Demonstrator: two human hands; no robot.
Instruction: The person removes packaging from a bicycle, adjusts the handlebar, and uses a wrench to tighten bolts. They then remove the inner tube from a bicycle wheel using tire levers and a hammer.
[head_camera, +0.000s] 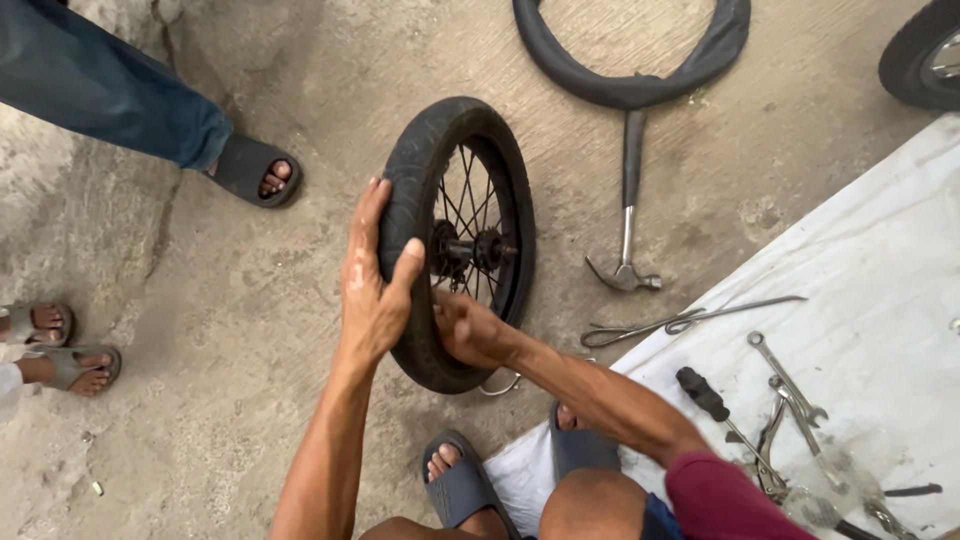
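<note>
Wheel (460, 245), small, spoked and black-tyred, stands upright on the concrete floor (250, 330). Left hand (372, 280) fingers wrap its tyre from outside; right hand (470, 328) fingers clench the tyre's lower inner edge. A hammer (628, 215) and inner tube (640, 75) lie beyond; wrenches (790, 385) and a screwdriver (720, 410) rest on a white sheet (880, 280). Bystanders' sandalled feet (255, 170) stand nearby.
</note>
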